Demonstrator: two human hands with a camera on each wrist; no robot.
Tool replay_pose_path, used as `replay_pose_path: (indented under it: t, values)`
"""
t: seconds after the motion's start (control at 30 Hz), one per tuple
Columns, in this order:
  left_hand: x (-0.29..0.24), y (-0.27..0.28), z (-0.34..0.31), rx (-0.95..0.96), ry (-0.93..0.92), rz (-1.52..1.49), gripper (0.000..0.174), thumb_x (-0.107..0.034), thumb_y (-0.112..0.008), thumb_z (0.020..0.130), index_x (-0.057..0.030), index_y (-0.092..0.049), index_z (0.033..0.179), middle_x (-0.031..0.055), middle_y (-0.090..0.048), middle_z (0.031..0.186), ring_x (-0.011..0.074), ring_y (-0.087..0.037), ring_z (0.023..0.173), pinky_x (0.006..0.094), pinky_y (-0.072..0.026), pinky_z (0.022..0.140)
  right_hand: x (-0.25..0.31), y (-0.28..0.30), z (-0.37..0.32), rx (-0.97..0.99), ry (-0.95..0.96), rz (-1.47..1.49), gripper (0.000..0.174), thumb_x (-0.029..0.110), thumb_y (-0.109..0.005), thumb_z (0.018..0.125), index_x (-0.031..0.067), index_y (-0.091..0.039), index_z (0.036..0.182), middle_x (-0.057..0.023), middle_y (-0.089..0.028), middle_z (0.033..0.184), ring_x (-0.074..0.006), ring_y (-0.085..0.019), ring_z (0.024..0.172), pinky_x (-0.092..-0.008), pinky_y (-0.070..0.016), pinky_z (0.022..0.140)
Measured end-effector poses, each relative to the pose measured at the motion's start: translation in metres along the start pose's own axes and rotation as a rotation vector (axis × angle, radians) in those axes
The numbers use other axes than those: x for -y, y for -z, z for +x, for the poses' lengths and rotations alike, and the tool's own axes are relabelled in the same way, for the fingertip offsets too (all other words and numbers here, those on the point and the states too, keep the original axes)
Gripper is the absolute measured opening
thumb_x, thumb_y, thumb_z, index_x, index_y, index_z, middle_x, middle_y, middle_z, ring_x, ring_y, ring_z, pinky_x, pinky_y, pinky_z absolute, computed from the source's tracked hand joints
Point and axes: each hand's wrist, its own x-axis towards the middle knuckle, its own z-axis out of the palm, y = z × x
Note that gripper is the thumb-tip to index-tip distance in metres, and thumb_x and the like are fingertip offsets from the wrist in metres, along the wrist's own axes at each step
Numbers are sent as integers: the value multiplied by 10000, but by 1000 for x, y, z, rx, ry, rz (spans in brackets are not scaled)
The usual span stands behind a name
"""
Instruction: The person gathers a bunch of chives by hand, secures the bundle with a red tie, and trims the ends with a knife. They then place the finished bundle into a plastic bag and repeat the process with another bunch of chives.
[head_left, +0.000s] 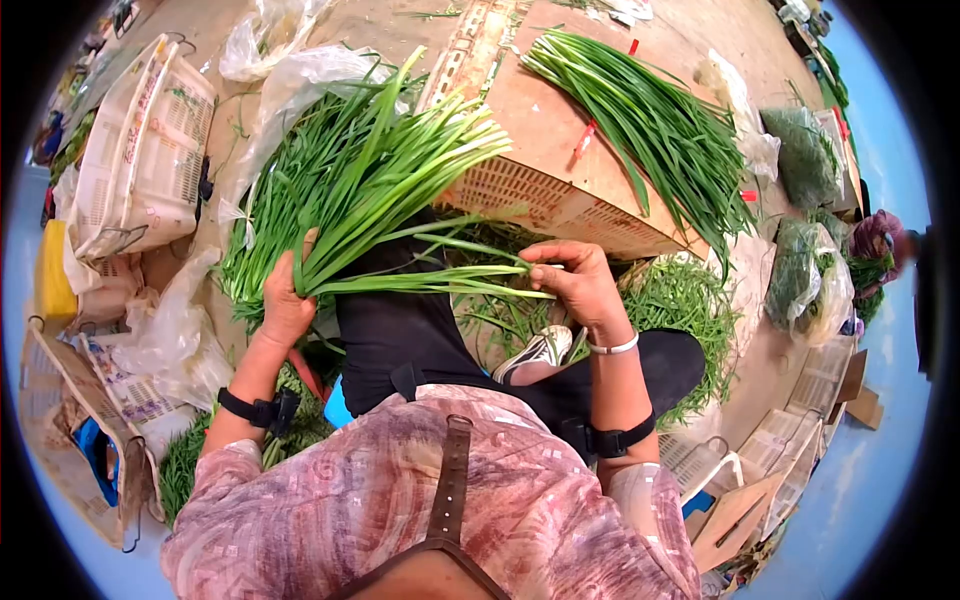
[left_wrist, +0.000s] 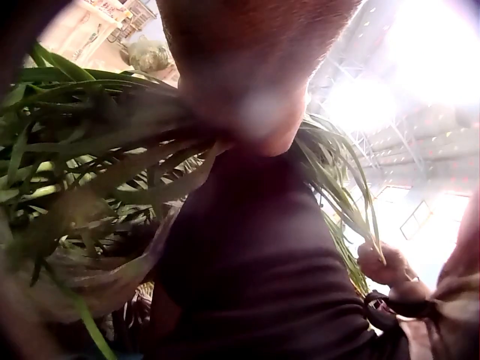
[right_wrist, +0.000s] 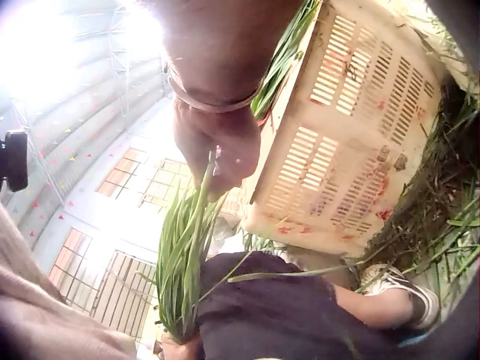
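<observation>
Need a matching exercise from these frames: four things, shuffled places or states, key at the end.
1. left hand
2. right hand
3. slotted crate
4. bracelet

A. pinches a few chive stalks
B. pale, around the right wrist
C. grips a thick chive bunch
D. beneath a second chive bunch

Pairs: 1-C, 2-A, 3-D, 4-B

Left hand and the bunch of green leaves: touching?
Touching. The head view shows it: the left hand grips the bunch of green leaves, its thumb and fingers closed around the lower part.
</observation>
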Motion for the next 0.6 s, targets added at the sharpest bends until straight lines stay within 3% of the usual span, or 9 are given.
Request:
replay_pose_path:
  t: [0.07,0.23,0.3,0.37,0.4,0.47,0.5,0.53,0.6]
  values:
    - [1,-2,0,3,-5,51,662,107,-484,643,-68,-489,1282,147,-543,855,335,-530,738,363,-456,659,-3,9,-5,-80,-120,56,270,-35,-641,755,-34,-627,1025,-35,-636,741,-64,-558,640,-199,-455,581]
    - [3,-3,0,-34,-67,17,705,117,-482,611,-68,-481,1291,139,-516,829,329,-517,729,364,-450,653,-17,40,-22,-87,-108,234,314,-52,-622,753,-13,-616,1065,-63,-637,797,-83,-543,608,-183,-413,526]
    - [6,2,-2,113,98,26,580,63,-530,713,-17,-463,1284,179,-567,1159,358,-573,962,349,-461,828,-30,59,-31,-107,-55,365,294,-54,-627,748,-21,-622,1041,-80,-638,798,-85,-527,581,-183,-407,511]
    - [7,3,-1,107,66,22,584,65,-529,712,-21,-463,1286,182,-571,1136,355,-576,948,346,-465,811,-39,74,-39,-107,-43,404,250,-64,-614,760,-28,-628,1008,-83,-634,798,-87,-530,590,-183,-432,532]
    - [8,3,0,98,29,19,588,68,-528,711,-24,-463,1287,184,-575,1113,352,-579,933,343,-470,795,-38,83,-39,-159,-220,85,248,-13,-652,737,-24,-638,984,-120,-652,822,-158,-584,607,-260,-484,563]
    - [7,2,-1,92,36,63,594,70,-530,705,-27,-465,1288,176,-578,1048,345,-578,888,343,-472,761,-42,83,-33,-122,-250,-1136,310,58,-704,685,-17,-645,980,-168,-657,875,-261,-636,704,-355,-514,647]
    - [7,1,0,94,40,102,601,72,-531,699,-31,-467,1288,168,-582,983,339,-578,842,342,-474,728,-44,79,-31,-249,-380,-1435,368,111,-725,642,-2,-650,983,-196,-638,948,-318,-635,809,-407,-504,745]
    - [8,1,2,78,38,109,601,72,-531,699,-31,-467,1288,168,-582,983,339,-578,842,342,-474,728,-47,82,-23,-311,-71,-1124,324,144,-691,736,-32,-630,1001,-192,-645,957,-289,-653,844,-361,-523,708]
    - [6,-2,0,58,-12,122,612,66,-541,688,-36,-472,1287,145,-551,872,328,-552,756,349,-466,672,4,40,-3,-314,-94,-235,367,194,-630,832,-67,-571,1083,-190,-639,963,-264,-662,845,-296,-528,639]
